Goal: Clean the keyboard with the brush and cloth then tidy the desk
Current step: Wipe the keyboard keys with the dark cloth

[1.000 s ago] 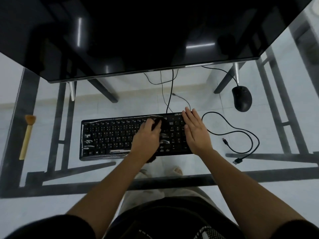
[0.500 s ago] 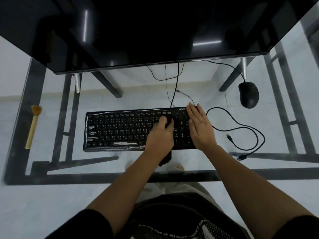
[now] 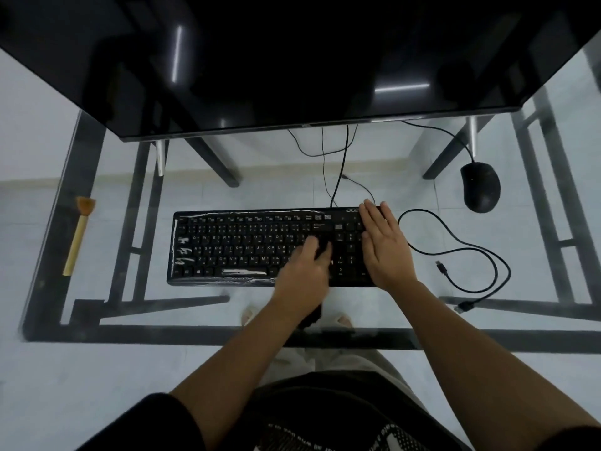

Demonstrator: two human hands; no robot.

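From the head camera I look straight down on a glass desk with a dark frame under it. The black keyboard lies flat near the middle of my picture, its long side running from 9 to 3 o'clock. Its left and centre blocks are covered by a shiny clear film that wrinkles at the left end and over the space bar.

My left hand sits on the keys at the right of the main block. Its fingers and thumb are curled round a dark cloth, bunched under the palm and pressed onto the keys, with a tail of it hanging below the wrist past the keyboard's near edge. My right hand lies flat on the number pad at the keyboard's 3 o'clock end. Its fingers are straight and close together, the tips reaching the far edge, and it holds nothing.

The brush, with a pale wooden handle and orange bristles pointing to 12 o'clock, lies well apart at 9 o'clock, near the desk's left edge. A black mouse rests at 2 o'clock. A loose black cable loops on the glass at 3 o'clock, just beside the right hand. A dark monitor fills the 12 o'clock side, with thin wires dropping from it to the keyboard's far edge.
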